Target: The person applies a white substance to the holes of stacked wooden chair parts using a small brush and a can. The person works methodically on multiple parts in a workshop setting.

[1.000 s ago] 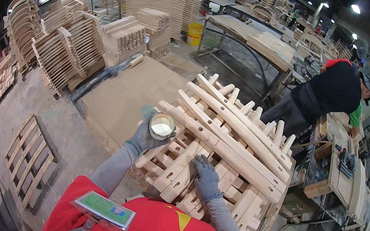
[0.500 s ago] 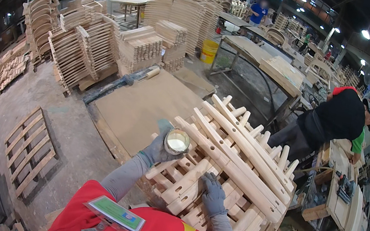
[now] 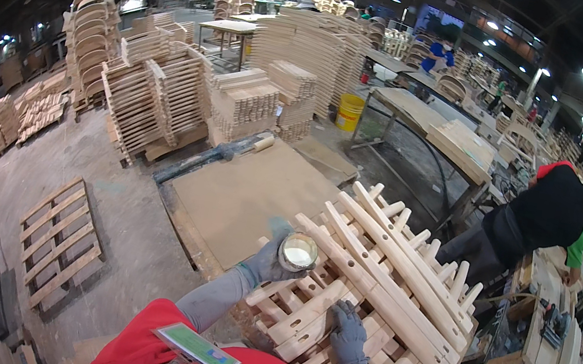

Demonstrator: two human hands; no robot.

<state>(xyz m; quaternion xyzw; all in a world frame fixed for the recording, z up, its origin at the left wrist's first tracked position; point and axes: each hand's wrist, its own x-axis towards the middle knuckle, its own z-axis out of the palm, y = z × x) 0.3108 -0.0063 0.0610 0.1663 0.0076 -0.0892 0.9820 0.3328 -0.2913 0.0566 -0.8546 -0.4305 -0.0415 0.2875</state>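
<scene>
The left hand (image 3: pixel 263 261), in a grey glove, is closed around the side of a round container (image 3: pixel 298 252), its fingers wrapped around the wall. The container sits at the near-left edge of the wooden stack (image 3: pixel 398 283), mouth facing up toward the camera, with a pale, whitish substance inside. The right hand (image 3: pixel 348 336), gloved in grey too, is lower and to the right, well apart from the container, over the near part of the stack. Its fingers are partly bent, pointing forward, with the back of the hand upward; the palm is hidden, so I cannot tell whether it grips anything or merely rests on the wood. Just beyond its fingertips run the long top pieces (image 3: pixel 381 295), pierced with small holes and laid across other pieces beneath. A flat brown board (image 3: pixel 249 198) lies beyond the left hand, and a slatted wooden pallet (image 3: pixel 62 243) lies on the floor (image 3: pixel 139 249) farther left.
</scene>
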